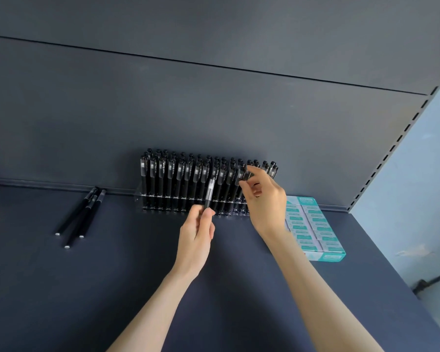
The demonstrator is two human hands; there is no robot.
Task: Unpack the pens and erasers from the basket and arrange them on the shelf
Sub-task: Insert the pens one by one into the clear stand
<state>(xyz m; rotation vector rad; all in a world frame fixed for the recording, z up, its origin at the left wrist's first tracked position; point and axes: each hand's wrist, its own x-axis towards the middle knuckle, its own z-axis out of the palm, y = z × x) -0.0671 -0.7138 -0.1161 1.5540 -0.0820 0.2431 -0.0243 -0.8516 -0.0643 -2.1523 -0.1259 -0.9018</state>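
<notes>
The left hand (197, 231) pinches a pen (210, 193) by its lower end, upright, just in front of the rack (178, 184) — open slots seem to lie rightward, where the right hand (263, 199) pinches a racked pen (245, 175).

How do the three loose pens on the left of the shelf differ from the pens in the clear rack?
The loose pens lie flat on the shelf; the racked pens stand upright. The loose pens are only three, loosely bunched; the racked pens are many, packed in tidy rows. Both sets are black pens.
</notes>
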